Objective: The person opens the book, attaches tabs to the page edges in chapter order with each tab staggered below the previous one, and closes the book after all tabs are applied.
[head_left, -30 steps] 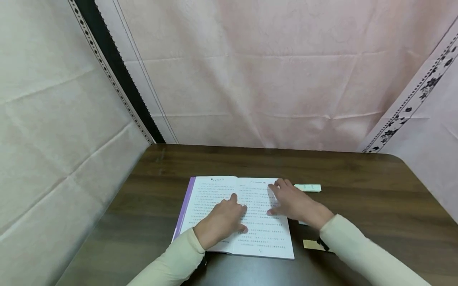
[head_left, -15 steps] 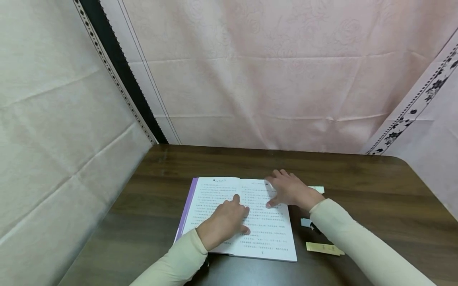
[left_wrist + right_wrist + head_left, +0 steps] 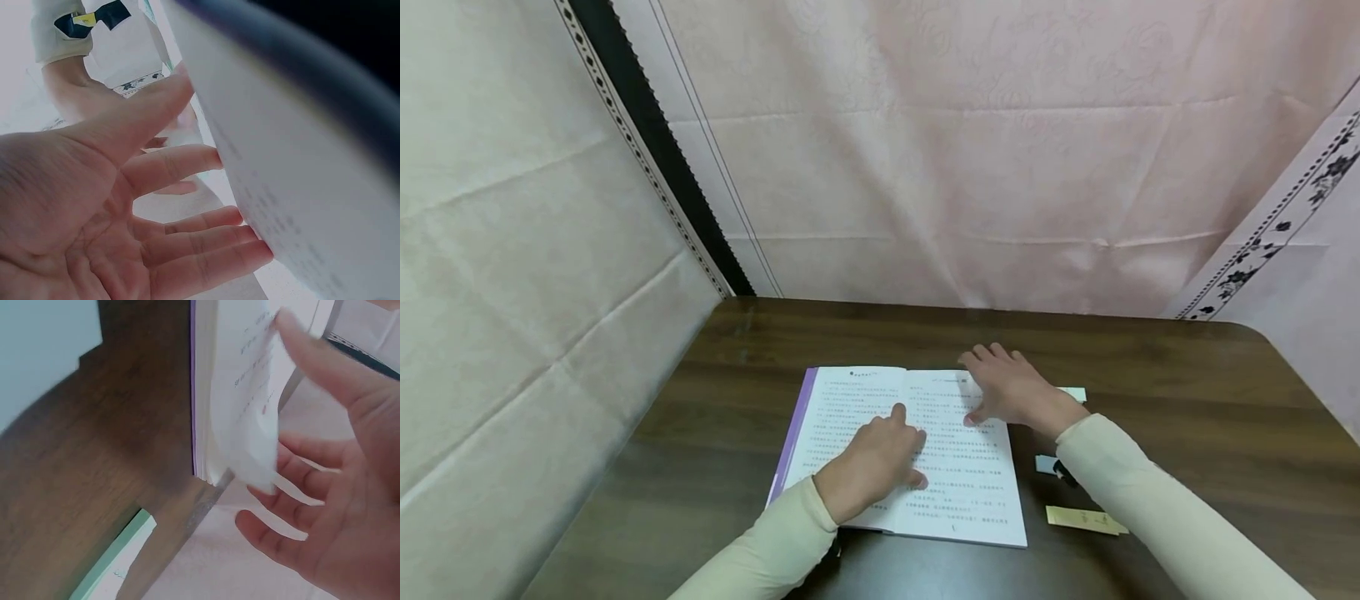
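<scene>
An open book (image 3: 958, 508) with printed white pages and a purple edge at its left lies on the table. My left hand (image 3: 876, 462) rests on it near the spine, fingers spread. In the left wrist view, the fingertips (image 3: 262, 247) of that hand press on the printed page. At the book's upper right corner is my right hand (image 3: 1011, 392), its fingers apart. The right wrist view shows a page (image 3: 250, 437) with its corner raised and bent from the pages below. The right thumb lies against the page's printed face, and the other fingers are beside the raised corner.
To the right of the book lie a pale green sticky-note pad (image 3: 1075, 393), a light blue one (image 3: 1045, 464) and a yellow one (image 3: 1084, 520), partly under the right arm. Pale cloth (image 3: 925, 167) hangs behind the wooden table (image 3: 1187, 400).
My right hand has moved up along the book's right page to its top corner, uncovering more of the blue and yellow pads. My left hand stays in place on the book.
</scene>
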`<move>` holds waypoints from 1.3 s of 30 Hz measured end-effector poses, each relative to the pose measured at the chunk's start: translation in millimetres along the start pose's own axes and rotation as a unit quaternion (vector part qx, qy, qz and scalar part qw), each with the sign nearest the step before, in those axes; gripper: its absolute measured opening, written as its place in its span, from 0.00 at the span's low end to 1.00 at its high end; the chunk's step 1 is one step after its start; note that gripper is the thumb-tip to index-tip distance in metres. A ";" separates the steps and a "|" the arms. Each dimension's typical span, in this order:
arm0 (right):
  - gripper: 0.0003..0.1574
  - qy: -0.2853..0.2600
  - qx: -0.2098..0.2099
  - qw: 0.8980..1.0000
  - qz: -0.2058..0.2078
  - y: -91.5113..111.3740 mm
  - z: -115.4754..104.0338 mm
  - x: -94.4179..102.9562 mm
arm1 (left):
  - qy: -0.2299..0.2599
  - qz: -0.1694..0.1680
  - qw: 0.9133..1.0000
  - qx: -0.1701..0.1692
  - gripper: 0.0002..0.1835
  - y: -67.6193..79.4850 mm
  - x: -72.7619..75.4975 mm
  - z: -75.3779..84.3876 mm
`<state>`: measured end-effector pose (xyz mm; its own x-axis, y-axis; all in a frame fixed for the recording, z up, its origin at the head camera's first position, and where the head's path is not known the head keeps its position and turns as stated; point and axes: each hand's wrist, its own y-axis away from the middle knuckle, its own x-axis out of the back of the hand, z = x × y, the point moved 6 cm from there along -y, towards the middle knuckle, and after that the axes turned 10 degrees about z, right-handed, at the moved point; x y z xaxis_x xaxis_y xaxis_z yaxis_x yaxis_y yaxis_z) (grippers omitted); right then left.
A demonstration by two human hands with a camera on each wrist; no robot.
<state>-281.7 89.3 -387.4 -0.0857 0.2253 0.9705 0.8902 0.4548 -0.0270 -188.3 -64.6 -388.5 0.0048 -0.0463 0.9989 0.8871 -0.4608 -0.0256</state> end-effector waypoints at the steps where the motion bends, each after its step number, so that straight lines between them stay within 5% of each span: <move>1: 0.57 -0.014 -0.008 1.000 0.011 1.1 1.1 3.3 | 0.001 0.002 1.000 0.000 0.27 0.1 0.9 0.0; 4: 0.47 -0.106 -0.033 0.993 0.039 8.7 4.3 13.0 | 0.007 0.002 1.000 0.004 0.27 0.5 2.2 -0.1; 7: 0.36 -0.236 -0.065 0.969 0.040 24.9 7.7 13.6 | 0.011 -0.002 1.000 0.008 0.26 0.8 1.8 1.0; 9: 0.35 -0.325 -0.086 0.941 0.028 40.5 6.9 7.7 | 0.015 -0.006 1.000 0.009 0.25 1.4 0.7 2.5; 13: 0.39 -0.479 -0.133 0.868 -0.002 74.3 -1.9 -10.3 | 0.016 -0.005 1.000 0.005 0.24 2.4 -0.2 7.6; 15: 0.38 -0.515 -0.135 0.846 -0.013 87.6 -9.8 -17.8 | 0.012 0.002 1.000 0.005 0.23 3.3 0.4 8.4; 17: 0.34 -0.507 -0.121 0.854 -0.013 97.7 -17.1 -21.8 | 0.007 0.006 1.000 0.009 0.24 4.4 1.1 8.3; 22: 0.25 -0.379 -0.046 0.923 0.038 112.6 -30.4 -19.7 | 0.003 0.008 1.000 -0.012 0.24 6.4 1.7 9.4; 27: 0.35 -0.331 0.004 0.942 0.044 116.2 -42.7 -20.7 | 0.123 -0.013 0.992 -0.014 0.21 4.7 -1.8 3.5; 30: 0.42 -0.316 0.000 0.948 0.029 118.0 -44.3 -22.1 | 0.252 -0.023 0.967 0.025 0.21 0.8 -5.3 -4.7; 33: 0.46 -0.296 -0.001 0.955 0.029 117.3 -47.5 -22.2 | 0.365 -0.036 0.927 0.075 0.30 -0.3 -7.4 -16.1; 36: 0.48 -0.274 0.005 0.961 0.026 115.8 -49.9 -23.0 | 0.437 -0.057 0.890 0.115 0.40 -2.1 -10.0 -22.1; 39: 0.51 -0.258 0.022 0.966 0.018 113.5 -53.8 -24.1 | 0.494 -0.078 0.855 0.137 0.40 -5.1 -11.7 -26.1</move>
<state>-154.5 89.1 -400.9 -0.2773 0.6364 0.7198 0.8774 0.4730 -0.0801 -204.9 -84.9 -401.1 -0.3951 -0.7914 0.4664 0.9171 -0.3101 0.2507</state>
